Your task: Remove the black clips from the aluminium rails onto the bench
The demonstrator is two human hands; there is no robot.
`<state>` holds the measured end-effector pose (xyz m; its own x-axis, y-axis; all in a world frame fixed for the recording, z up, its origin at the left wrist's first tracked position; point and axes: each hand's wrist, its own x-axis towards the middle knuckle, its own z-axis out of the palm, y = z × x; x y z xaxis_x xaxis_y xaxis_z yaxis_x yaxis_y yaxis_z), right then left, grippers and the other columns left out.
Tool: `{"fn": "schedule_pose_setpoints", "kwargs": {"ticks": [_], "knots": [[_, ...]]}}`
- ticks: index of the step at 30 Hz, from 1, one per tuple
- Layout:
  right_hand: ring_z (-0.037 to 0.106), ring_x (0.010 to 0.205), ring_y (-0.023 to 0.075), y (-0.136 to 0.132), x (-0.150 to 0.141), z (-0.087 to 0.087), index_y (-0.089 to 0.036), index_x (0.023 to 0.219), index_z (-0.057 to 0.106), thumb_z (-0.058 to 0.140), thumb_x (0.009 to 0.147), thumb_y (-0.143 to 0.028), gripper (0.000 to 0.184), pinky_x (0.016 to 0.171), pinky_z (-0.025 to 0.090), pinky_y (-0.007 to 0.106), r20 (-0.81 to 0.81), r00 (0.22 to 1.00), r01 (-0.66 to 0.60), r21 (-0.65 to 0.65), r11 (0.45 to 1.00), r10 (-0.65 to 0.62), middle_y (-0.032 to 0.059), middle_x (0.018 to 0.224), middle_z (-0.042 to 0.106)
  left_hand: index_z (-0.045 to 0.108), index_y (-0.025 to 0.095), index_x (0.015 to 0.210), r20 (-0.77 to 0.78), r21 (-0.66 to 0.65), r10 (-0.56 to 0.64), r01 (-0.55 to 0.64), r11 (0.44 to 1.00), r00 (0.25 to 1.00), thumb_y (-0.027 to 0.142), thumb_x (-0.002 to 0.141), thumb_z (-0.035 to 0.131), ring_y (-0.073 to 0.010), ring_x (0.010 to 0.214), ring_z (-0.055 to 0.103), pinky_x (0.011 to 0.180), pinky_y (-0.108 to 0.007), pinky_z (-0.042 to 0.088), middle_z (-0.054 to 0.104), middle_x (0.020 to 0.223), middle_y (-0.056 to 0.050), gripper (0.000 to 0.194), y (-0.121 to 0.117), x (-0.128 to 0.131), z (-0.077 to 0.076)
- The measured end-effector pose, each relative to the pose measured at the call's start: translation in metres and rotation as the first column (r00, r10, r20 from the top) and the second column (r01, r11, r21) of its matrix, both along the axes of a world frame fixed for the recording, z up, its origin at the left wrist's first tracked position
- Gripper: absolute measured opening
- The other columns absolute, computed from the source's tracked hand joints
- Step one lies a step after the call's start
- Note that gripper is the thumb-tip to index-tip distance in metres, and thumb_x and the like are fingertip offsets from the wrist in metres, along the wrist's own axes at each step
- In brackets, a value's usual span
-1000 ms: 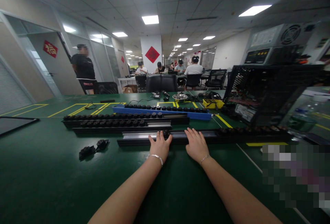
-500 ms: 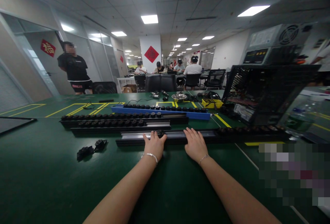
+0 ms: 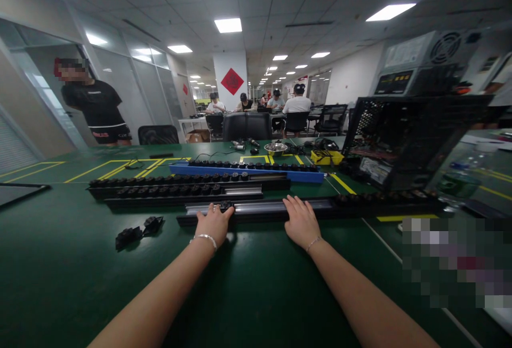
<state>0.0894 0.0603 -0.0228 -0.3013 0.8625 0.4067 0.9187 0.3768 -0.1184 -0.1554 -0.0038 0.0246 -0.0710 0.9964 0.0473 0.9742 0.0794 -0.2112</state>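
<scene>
A long black rail [image 3: 260,219] with a shiny inner channel lies crosswise in front of me. My left hand [image 3: 212,226] is near its left end, thumb and fingers around a small black round part [image 3: 226,205] sitting in the channel. The fingers partly cover that part. Farther right, my right hand [image 3: 302,224] rests on the rail with its fingers stretched out, holding nothing. A row of similar black round parts [image 3: 380,197] fills the right stretch of the rail.
Beyond are two black rails [image 3: 184,201] and a blue rail [image 3: 248,172], all carrying black parts. Loose black parts [image 3: 134,235] lie at left. An open computer case [image 3: 420,140], a yellow tray [image 3: 327,158], a metal bowl [image 3: 276,148] and a bottle [image 3: 460,180] stand farther off.
My left hand has slid left along the rail, taking the black round part with it. My right hand stays on the rail. A person in the background has moved left and nearer.
</scene>
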Motion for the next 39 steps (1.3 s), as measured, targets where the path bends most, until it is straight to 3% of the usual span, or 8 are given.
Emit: {"fn": "schedule_pose_setpoints", "kwargs": {"ticks": [8,24,33,39], "knots": [[0.03,0.132,0.0221,-0.001,0.0,0.0,-0.014,0.132,0.045,0.042,0.071,-0.011,0.061,0.11,0.014,0.041,0.007,1.0,-0.001,0.014,1.0,0.001,0.0068,0.141,0.042,0.04,0.031,0.133,0.007,-0.015,0.027,-0.027,1.0,1.0,0.011,0.083,0.031,-0.0334,0.13,0.034,0.09,-0.059,0.037,0.045,0.137,-0.015,0.054,-0.005,-0.019,0.0],[0.029,0.132,0.0219,0.0,0.001,-0.001,-0.014,0.132,0.045,0.042,0.071,-0.011,0.061,0.11,0.015,0.042,0.012,1.0,-0.004,0.017,1.0,0.004,0.0069,0.142,0.041,0.04,0.03,0.131,-0.004,0.002,0.069,-0.069,0.998,0.998,0.011,0.08,0.037,-0.0255,0.126,0.041,0.093,-0.043,0.04,0.048,0.133,-0.013,0.054,-0.011,-0.062,-0.005],[0.03,0.132,0.0217,0.0,0.001,0.0,-0.015,0.132,0.045,0.042,0.072,-0.012,0.061,0.11,0.014,0.04,0.01,1.0,0.003,0.008,1.0,-0.003,0.0058,0.142,0.041,0.04,0.028,0.132,0.039,-0.009,0.124,-0.124,0.992,0.991,0.011,0.08,0.034,-0.0279,0.125,0.042,0.092,-0.046,0.041,0.046,0.135,-0.014,0.055,-0.018,-0.082,-0.003],[0.029,0.132,0.0213,-0.001,0.0,0.0,-0.014,0.133,0.044,0.042,0.071,-0.011,0.062,0.11,0.014,0.04,0.021,1.0,0.009,0.008,1.0,-0.009,0.0062,0.142,0.041,0.04,0.029,0.13,0.06,-0.026,0.174,-0.173,0.985,0.983,0.011,0.079,0.036,-0.027,0.117,0.05,0.09,-0.044,0.042,0.045,0.135,-0.014,0.055,-0.017,-0.099,-0.007]]}}
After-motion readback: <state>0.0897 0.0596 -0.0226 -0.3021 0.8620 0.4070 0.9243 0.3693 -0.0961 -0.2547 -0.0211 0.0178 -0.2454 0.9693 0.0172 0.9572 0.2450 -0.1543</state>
